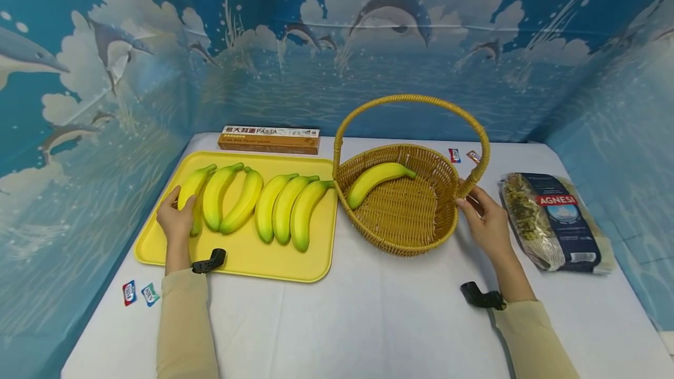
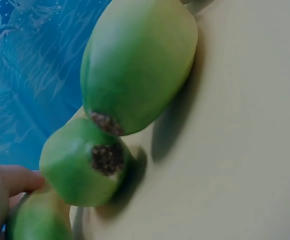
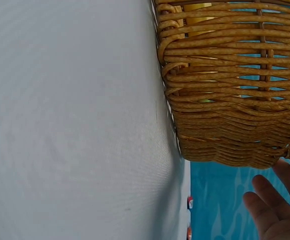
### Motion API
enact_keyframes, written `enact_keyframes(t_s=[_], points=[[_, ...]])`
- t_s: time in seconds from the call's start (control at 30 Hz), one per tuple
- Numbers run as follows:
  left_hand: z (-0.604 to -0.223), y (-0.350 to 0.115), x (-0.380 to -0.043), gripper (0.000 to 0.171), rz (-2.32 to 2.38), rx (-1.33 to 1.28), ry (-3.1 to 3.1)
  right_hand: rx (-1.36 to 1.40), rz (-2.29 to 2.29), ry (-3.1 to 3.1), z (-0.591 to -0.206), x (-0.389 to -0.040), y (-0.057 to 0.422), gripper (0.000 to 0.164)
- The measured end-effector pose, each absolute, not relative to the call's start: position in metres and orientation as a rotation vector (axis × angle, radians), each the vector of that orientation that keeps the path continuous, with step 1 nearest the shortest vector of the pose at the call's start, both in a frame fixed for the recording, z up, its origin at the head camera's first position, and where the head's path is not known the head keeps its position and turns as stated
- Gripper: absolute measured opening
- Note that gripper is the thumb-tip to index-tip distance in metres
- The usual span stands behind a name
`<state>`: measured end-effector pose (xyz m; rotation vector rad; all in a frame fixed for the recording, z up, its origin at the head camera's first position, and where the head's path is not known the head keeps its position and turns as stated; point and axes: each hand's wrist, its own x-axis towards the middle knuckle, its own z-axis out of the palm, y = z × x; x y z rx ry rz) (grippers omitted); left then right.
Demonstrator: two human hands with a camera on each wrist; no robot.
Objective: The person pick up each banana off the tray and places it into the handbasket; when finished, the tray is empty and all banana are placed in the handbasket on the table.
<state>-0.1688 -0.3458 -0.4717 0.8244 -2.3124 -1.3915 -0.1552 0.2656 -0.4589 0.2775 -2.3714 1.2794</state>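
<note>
On the left side of the yellow tray [image 1: 237, 262], my left hand [image 1: 176, 218] grips the leftmost banana [image 1: 192, 189], thumb on one side and fingers on the other. Several more bananas [image 1: 231, 195] lie side by side to its right. Up close in the left wrist view, fingers [image 2: 20, 179] touch a banana [image 2: 40, 217], with the dark tips of two others beside it. My right hand [image 1: 487, 224] holds the rim of the wicker basket [image 1: 405, 244] at the foot of its handle; some fingers stand apart from the weave. Inside the basket lies one banana [image 1: 376, 180].
Behind the tray stands a pasta box [image 1: 268, 140]. A bag of Agnesi pasta [image 1: 558, 224] lies right of my right hand. Small packets [image 1: 139, 293] sit at the front left, others [image 1: 463, 156] behind the basket. A dolphin-print curtain [image 1: 263, 86] surrounds the white table [image 1: 368, 320].
</note>
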Motion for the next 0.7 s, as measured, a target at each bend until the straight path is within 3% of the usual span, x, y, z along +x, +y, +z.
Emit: enact_keyframes(t_s=[0.27,0.7], points=[[-0.433,-0.316,-0.159,0.051,-1.445,0.782,-2.101,0.240,1.279,-2.408,-0.459,-0.154,0.268,0.044],[-0.383,-0.173,-0.123,0.045,-1.385,-0.207,-2.126,0.252,1.259,-2.422,-0.456,-0.154,0.267,0.043]])
